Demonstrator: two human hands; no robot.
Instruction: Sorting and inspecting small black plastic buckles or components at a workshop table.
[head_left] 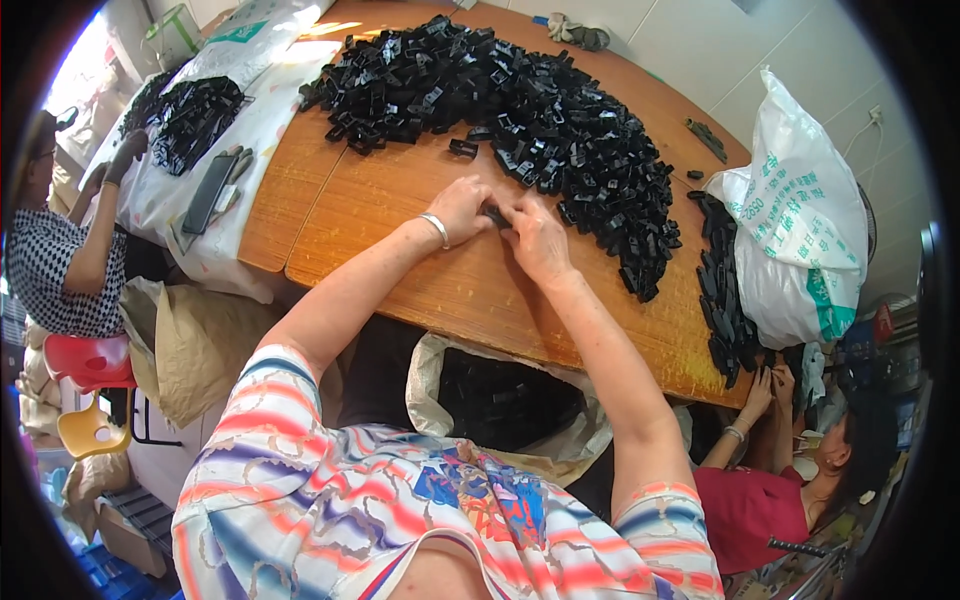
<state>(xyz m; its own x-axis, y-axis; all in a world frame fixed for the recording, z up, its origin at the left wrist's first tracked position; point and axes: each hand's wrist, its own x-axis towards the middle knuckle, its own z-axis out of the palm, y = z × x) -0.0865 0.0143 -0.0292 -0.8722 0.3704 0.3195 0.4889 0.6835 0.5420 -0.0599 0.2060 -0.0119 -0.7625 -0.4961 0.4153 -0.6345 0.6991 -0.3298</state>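
My left hand (463,211) and my right hand (538,241) meet over the wooden table, near its front edge. Between their fingertips is a small black plastic part (495,216), mostly covered by the fingers. Both hands are closed around it, a bracelet on the left wrist. Just beyond them a big curved heap of black plastic parts (560,120) spreads across the table. One loose black part (463,149) lies apart from the heap, past my left hand.
Below the table edge an open sack (428,385) holds more black parts. A white woven bag (800,215) stands at the right, beside a row of dark parts (717,285). Co-workers sit left and right; a phone (209,194) lies on the left, white-covered table.
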